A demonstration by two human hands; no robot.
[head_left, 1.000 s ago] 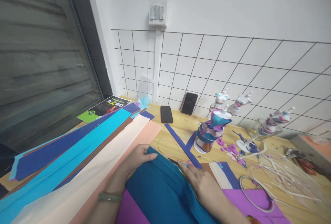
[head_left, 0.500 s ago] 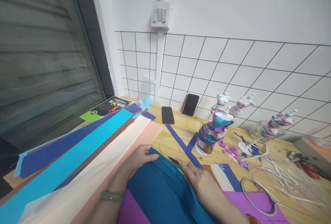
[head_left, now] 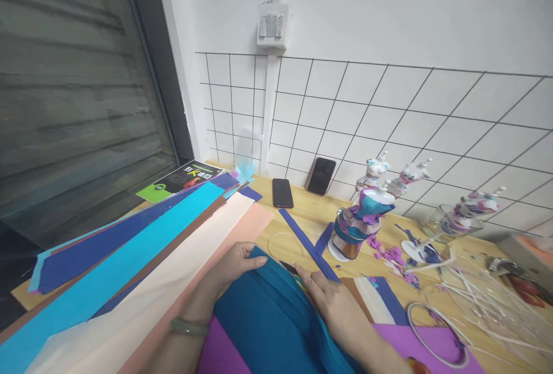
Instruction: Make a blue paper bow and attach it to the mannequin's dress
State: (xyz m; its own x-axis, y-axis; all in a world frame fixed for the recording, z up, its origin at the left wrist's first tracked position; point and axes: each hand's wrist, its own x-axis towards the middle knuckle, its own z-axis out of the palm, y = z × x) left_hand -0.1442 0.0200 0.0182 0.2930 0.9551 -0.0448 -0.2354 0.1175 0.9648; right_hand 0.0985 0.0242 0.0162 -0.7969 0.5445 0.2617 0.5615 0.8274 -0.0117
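Here's the teal sheet (head_left: 268,316), in the nearest part of the wooden table (head_left: 311,208), folded along its far side and lying over a purple sheet (head_left: 222,354). The hands are apart, both on the teal. The left hand (head_left: 242,261) pinches its far left corner between thumb and fingers; the right hand (head_left: 330,300) lies along the right side, fingers bent, a dark pointed blade (head_left: 288,267) poking out by the fingertips. How firmly that hand grips, I can't tell: the palm is hidden.

Just past the blade, dark blue strips (head_left: 302,235) cross the wood towards a small dressed figure (head_left: 360,218), upright on its white base. Over to the table's left edge, long sheets fan out, a bright blue strip (head_left: 173,224) above a peach sheet (head_left: 254,224). By the back edge, one phone (head_left: 283,193) lies flat, another phone (head_left: 321,176) leans against the wall.
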